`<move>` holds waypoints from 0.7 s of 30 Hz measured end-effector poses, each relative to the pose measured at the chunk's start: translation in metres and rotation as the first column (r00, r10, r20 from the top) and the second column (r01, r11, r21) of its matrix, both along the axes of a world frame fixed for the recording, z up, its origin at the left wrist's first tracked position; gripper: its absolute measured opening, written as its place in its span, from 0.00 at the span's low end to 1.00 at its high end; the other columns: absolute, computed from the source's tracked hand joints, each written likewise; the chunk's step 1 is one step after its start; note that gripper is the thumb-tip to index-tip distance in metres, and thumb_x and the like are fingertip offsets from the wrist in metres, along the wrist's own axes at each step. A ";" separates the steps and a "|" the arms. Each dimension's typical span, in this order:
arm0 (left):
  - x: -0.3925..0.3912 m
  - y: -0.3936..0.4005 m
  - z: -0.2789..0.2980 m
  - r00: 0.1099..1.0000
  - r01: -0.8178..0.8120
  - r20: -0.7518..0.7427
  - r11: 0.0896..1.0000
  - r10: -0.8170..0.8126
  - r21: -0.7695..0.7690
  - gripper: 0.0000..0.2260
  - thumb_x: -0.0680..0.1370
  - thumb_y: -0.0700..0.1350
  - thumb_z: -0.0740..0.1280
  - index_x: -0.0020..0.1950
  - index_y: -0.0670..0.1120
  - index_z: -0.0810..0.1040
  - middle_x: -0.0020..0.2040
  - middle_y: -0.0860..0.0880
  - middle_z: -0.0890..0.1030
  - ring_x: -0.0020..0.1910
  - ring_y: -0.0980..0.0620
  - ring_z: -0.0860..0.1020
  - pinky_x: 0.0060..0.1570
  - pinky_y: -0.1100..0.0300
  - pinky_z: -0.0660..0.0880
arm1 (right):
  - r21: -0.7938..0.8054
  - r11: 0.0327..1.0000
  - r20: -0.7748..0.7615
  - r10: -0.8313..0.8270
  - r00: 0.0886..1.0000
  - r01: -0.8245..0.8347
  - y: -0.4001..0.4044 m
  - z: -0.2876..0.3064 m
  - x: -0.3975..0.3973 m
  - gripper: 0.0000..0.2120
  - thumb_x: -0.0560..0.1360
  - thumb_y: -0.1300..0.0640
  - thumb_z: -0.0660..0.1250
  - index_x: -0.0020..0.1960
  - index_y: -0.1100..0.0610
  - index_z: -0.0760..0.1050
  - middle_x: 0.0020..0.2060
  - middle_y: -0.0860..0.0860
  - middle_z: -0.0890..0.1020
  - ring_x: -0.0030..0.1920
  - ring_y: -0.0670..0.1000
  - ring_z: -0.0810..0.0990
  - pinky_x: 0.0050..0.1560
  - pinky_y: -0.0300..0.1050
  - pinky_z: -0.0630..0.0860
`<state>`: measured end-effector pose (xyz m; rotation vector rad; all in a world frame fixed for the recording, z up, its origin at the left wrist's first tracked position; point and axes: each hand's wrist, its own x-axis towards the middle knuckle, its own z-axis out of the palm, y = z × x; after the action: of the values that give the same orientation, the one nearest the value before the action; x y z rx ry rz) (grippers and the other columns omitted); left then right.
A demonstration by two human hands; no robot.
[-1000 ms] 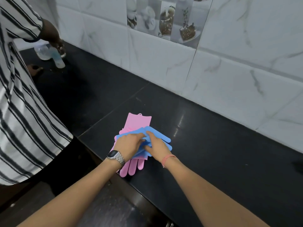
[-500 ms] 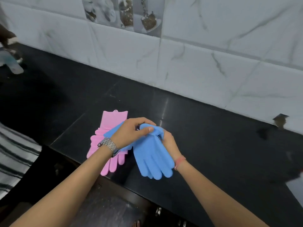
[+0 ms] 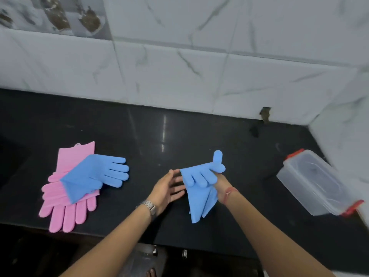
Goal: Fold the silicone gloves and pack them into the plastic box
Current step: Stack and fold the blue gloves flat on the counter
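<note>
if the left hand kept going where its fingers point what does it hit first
The blue rubber glove that the right hand grips: the fingers of the left hand point straight at it, nearly touching. Depth is unclear; they might slip past.

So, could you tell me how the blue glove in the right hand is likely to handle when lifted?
Probably floppy: the blue glove drapes from the right hand, its cuff hanging in folds. Yet its thumb stands up unsupported, so the material seems thickish and rubbery, likely grippy rather than slippery.
</note>
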<state>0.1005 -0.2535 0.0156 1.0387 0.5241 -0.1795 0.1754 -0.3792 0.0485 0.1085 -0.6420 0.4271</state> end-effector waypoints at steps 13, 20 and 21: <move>0.033 -0.035 -0.033 0.945 0.317 -0.159 0.690 -0.284 0.650 0.05 0.74 0.36 0.69 0.44 0.45 0.76 0.51 0.44 0.80 0.51 0.45 0.81 0.50 0.52 0.81 | -0.825 -0.546 -0.002 -0.255 0.967 -0.146 -0.106 -0.052 0.033 0.22 0.78 0.40 0.61 0.56 0.59 0.78 0.50 0.55 0.82 0.51 0.57 0.81 0.49 0.54 0.81; 0.040 -0.044 -0.032 0.874 0.310 -0.175 0.242 -0.454 0.919 0.15 0.75 0.38 0.67 0.60 0.50 0.78 0.51 0.50 0.71 0.46 0.52 0.75 0.53 0.57 0.76 | -0.562 -0.819 0.292 -0.068 0.954 0.114 -0.113 -0.054 0.037 0.30 0.72 0.28 0.57 0.43 0.56 0.75 0.38 0.51 0.79 0.35 0.50 0.77 0.33 0.44 0.69; 0.040 -0.047 -0.032 0.879 0.289 -0.148 0.259 -0.453 0.921 0.17 0.75 0.39 0.66 0.62 0.50 0.77 0.50 0.50 0.71 0.44 0.53 0.75 0.52 0.58 0.75 | -0.544 -0.828 0.324 -0.056 0.944 0.138 -0.113 -0.054 0.039 0.29 0.73 0.29 0.57 0.42 0.56 0.74 0.36 0.51 0.79 0.34 0.50 0.77 0.32 0.44 0.68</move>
<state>0.1407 -0.3006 -0.0168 2.3444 0.1718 -0.2237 0.2139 -0.4923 -0.0054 -2.3639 0.1953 0.5279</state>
